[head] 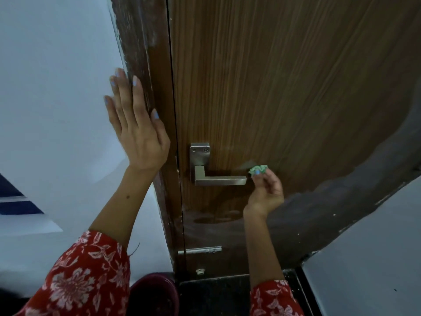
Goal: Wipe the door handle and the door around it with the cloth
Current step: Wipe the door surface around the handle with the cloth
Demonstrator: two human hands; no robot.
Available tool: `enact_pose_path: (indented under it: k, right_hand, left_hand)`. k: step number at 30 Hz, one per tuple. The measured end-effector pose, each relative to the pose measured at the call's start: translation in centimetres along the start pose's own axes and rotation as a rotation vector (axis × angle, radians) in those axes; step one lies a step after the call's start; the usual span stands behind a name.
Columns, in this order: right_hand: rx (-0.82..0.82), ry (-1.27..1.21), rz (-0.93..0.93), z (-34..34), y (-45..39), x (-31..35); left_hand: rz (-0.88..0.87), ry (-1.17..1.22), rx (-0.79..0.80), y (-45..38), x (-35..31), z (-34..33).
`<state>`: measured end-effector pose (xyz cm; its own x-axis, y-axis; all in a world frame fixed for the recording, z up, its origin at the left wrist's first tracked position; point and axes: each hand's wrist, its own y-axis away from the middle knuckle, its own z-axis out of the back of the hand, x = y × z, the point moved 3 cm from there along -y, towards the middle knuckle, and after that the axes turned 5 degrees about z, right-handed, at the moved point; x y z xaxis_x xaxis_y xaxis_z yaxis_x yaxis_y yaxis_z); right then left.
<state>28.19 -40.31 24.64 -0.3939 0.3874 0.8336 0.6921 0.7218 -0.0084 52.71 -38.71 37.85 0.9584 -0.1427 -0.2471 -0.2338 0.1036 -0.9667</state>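
A brown wood-grain door (pixel 284 87) fills the middle and right. Its silver lever handle (pixel 218 179) sticks out to the right from a square metal plate (pixel 200 153). My right hand (pixel 265 190) pinches a small crumpled green cloth (pixel 258 169) just off the free end of the lever, close to the door surface. My left hand (pixel 134 124) lies flat with fingers spread on the dark door frame (pixel 159 65) and the white wall, left of the handle. Dull smears show on the door below the handle.
A white wall (pixel 57 87) stands to the left. A metal strip (pixel 200 250) and a small stopper (pixel 200 271) sit low on the door. A dark red bucket rim (pixel 155 290) is at the floor by the frame. A pale wall panel (pixel 376 258) is at lower right.
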Motion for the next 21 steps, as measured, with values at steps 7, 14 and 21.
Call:
enact_pose_path:
  k: [7,14,21]
  right_hand:
    - [0.206,0.256,0.028,0.2,1.7,-1.2]
    - [0.152,0.274,0.09,0.3,0.8,-0.1]
    - [0.077,0.363,0.014,1.7,-0.6,0.4]
  left_hand:
    - [0.026,-0.085,-0.074,-0.2,-0.3,-0.8]
    - [0.013,-0.103,-0.105,-0.1,-0.4,-0.7]
    - [0.013,-0.099,-0.116,0.0,-0.3,-0.9]
